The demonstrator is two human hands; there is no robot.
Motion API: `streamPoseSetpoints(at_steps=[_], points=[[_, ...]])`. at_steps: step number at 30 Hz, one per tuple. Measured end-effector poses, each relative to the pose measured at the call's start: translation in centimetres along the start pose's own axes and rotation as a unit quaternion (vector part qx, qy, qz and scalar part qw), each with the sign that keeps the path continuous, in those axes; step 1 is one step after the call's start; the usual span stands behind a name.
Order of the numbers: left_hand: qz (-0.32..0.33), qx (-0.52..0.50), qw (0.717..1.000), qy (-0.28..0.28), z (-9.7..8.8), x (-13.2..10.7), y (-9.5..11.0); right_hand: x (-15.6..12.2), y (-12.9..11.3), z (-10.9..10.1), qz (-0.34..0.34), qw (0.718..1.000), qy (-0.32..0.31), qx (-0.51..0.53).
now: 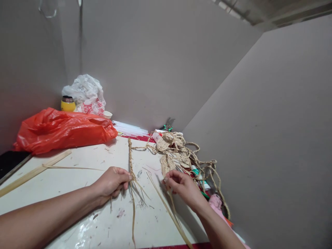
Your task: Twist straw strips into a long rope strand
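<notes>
My left hand (pixel 114 183) pinches the lower end of a braided straw cord (pixel 130 155) at the middle of the white table. Loose strands (pixel 134 218) hang from that end toward the near edge. To the right, my right hand (pixel 178 185) has its thumb and fingers closed on a pale straw strip (pixel 169 193), whose tail runs down between hand and table. A longer flat strip (pixel 171 216) lies below it. Just beyond the right hand sits a coiled bundle of braided straw cord (pixel 167 164).
More braided cord (pixel 171 140) is heaped along the right edge, near green-handled pliers (pixel 168 125). At the back are white sticks (pixel 129 128), a red plastic bag (pixel 67 129), a white bag (pixel 88 91) and a yellow jar (pixel 67 104). Wide straw strips (pixel 33 173) lie at left. Walls stand close behind and right.
</notes>
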State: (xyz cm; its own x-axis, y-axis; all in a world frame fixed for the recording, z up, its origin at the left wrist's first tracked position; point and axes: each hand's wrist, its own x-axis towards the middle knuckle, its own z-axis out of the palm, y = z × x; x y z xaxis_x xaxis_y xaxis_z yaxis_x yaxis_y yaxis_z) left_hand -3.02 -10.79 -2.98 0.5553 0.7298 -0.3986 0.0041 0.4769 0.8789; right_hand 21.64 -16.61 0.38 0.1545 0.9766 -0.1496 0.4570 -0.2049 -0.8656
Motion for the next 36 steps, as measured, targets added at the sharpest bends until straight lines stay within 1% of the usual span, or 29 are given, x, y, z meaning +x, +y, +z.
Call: streamPoseSetpoints(at_steps=[3,5,8,10,11,12,13,14,15,16,17,18,19,20,22,24,26,28,30,31,32,34,36], points=[[0.001,-0.007,1.000,0.000,0.2,-0.2,0.3,-0.4,-0.6,0.5,0.005,0.997,0.022,0.079],[-0.001,-0.015,1.000,0.002,0.3,-0.3,0.4,-1.1,-1.4,1.6,0.008,0.993,0.012,0.119],[-0.001,-0.018,1.000,0.002,0.4,-0.4,0.6,-2.4,-2.8,3.9,0.001,0.991,-0.025,0.129],[0.001,-0.018,1.000,0.004,0.4,-0.5,0.6,-2.8,-3.3,5.1,-0.015,0.994,-0.045,0.103],[0.002,-0.019,1.000,0.004,0.4,-0.5,0.6,-2.8,-3.3,5.3,-0.032,0.996,-0.040,0.076],[0.002,-0.019,1.000,0.003,0.4,-0.5,0.6,-2.6,-3.1,5.2,-0.054,0.998,-0.020,0.036],[0.001,-0.019,1.000,0.002,0.3,-0.4,0.6,-2.2,-2.7,4.8,-0.080,0.996,0.018,-0.021],[0.000,-0.017,1.000,0.001,0.3,-0.4,0.5,-1.8,-2.2,4.1,-0.108,0.988,0.067,-0.093],[-0.002,-0.016,1.000,-0.001,0.3,-0.4,0.5,-1.4,-1.6,3.3,-0.136,0.968,0.121,-0.173],[-0.004,-0.015,1.000,-0.001,0.3,-0.4,0.5,-1.1,-1.0,2.6,-0.160,0.939,0.168,-0.254],[-0.005,-0.013,1.000,-0.001,0.3,-0.3,0.5,-0.8,-0.5,2.0,-0.185,0.907,0.201,-0.320],[-0.006,-0.012,1.000,-0.001,0.3,-0.3,0.5,-0.7,-0.1,1.7,-0.204,0.882,0.214,-0.368],[-0.006,-0.011,1.000,0.000,0.3,-0.4,0.5,-0.7,0.2,1.8,-0.215,0.867,0.205,-0.400],[-0.007,-0.010,1.000,0.000,0.3,-0.4,0.5,-0.7,0.5,2.1,-0.217,0.863,0.181,-0.419],[-0.007,-0.007,1.000,0.002,0.4,-0.4,0.6,-0.8,0.7,3.2,-0.194,0.867,0.117,-0.443],[-0.008,-0.009,1.000,0.005,0.4,-0.5,0.6,-0.6,0.7,4.3,-0.165,0.871,0.078,-0.456],[-0.007,-0.014,1.000,0.004,0.4,-0.5,0.6,-0.3,0.5,4.5,-0.150,0.886,0.070,-0.433],[-0.009,-0.014,1.000,0.002,0.4,-0.5,0.5,-0.3,0.0,3.9,-0.152,0.923,0.063,-0.349],[-0.010,-0.011,1.000,-0.001,0.3,-0.4,0.4,-0.7,-1.2,3.2,-0.148,0.965,0.047,-0.211],[-0.009,-0.011,1.000,0.000,0.3,-0.3,0.3,-1.1,-1.8,3.1,-0.134,0.981,0.035,-0.133],[-0.007,-0.013,1.000,0.002,0.3,-0.3,0.3,-1.4,-2.5,3.2,-0.112,0.992,0.019,-0.057],[-0.001,-0.017,1.000,0.003,0.3,-0.3,0.3,-2.1,-3.7,4.2,-0.054,0.996,-0.022,0.063],[0.005,-0.022,1.000,0.005,0.4,-0.3,0.3,-2.4,-4.1,5.9,-0.017,0.992,-0.049,0.117]])
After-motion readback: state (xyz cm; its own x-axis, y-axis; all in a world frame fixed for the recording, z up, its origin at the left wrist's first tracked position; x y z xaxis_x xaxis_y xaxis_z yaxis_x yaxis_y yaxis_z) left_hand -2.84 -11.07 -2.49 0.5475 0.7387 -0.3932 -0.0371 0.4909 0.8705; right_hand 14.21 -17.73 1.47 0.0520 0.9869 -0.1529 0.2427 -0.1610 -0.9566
